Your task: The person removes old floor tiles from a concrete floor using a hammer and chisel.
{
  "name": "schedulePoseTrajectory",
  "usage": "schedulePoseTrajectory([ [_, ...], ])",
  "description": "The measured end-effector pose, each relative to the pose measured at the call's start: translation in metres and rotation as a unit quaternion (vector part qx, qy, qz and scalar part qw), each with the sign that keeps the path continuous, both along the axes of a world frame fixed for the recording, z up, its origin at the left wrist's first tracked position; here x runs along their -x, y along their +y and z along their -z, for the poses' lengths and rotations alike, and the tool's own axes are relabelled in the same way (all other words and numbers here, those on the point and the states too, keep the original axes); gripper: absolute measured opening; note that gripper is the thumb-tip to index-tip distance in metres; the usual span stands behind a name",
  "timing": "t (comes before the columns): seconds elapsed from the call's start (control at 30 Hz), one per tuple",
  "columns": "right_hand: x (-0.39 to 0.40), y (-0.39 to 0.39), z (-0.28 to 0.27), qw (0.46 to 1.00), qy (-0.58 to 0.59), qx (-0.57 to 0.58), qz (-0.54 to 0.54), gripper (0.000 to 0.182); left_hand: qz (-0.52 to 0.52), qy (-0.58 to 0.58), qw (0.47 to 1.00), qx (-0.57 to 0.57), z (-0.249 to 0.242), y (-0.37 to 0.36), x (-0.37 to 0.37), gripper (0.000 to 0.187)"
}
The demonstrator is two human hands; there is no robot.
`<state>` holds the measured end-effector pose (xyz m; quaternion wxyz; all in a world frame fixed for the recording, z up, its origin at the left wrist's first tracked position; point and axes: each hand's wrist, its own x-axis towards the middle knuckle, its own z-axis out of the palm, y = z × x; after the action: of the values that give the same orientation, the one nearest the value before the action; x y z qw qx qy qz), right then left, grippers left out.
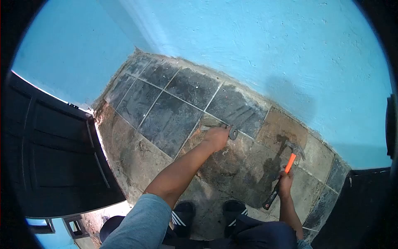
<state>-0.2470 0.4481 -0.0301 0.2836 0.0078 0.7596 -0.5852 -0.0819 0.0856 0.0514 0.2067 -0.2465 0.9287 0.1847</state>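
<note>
My left hand (217,138) is wrapped round a chisel with a round dark guard (234,133), held low over the floor. The chisel's far end shows left of my fist, close to the edge of a dark tile (172,118). In my right hand (285,183) is a claw hammer (291,162) with an orange and black handle. Its metal head is raised toward the wall, and its shadow falls on the floor beside it. Bare, rough brown mortar (226,166) lies under and around my left hand.
Dark tiles (190,85) run along the light blue wall (248,41). More tiles lie at the right, by a dark doorway (360,203). A black panelled door (58,153) stands at the left. My sandalled feet (183,213) are at the bottom.
</note>
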Motion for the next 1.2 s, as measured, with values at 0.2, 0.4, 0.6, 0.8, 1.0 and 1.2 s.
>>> schedulePoseTrajectory([
  [0.2, -0.016, -0.008, 0.008, 0.996, 0.020, 0.002, -0.083, 0.026, 0.023, 0.094, 0.992, 0.075, 0.038, 0.004, -0.005, 0.054],
  [0.4, -0.023, -0.011, -0.009, 0.988, 0.032, -0.039, -0.144, 0.018, -0.024, 0.057, 0.998, 0.032, 0.013, 0.006, 0.001, 0.056],
  [0.6, -0.027, -0.012, -0.010, 0.977, 0.099, -0.067, -0.179, 0.020, -0.035, 0.059, 0.996, 0.055, 0.024, 0.001, 0.003, 0.054],
  [0.8, -0.028, -0.012, -0.014, 0.977, 0.083, -0.064, -0.183, 0.020, -0.046, 0.091, 0.994, 0.038, 0.039, -0.011, 0.006, 0.040],
  [1.0, -0.028, -0.049, -0.041, 0.985, 0.060, 0.025, -0.163, 0.010, -0.030, 0.084, 0.996, 0.025, 0.034, -0.018, 0.006, 0.029],
  [1.2, -0.064, -0.109, -0.061, 0.992, 0.012, 0.096, -0.076, 0.014, -0.030, 0.069, 0.997, 0.031, 0.028, -0.017, 0.009, 0.027],
])
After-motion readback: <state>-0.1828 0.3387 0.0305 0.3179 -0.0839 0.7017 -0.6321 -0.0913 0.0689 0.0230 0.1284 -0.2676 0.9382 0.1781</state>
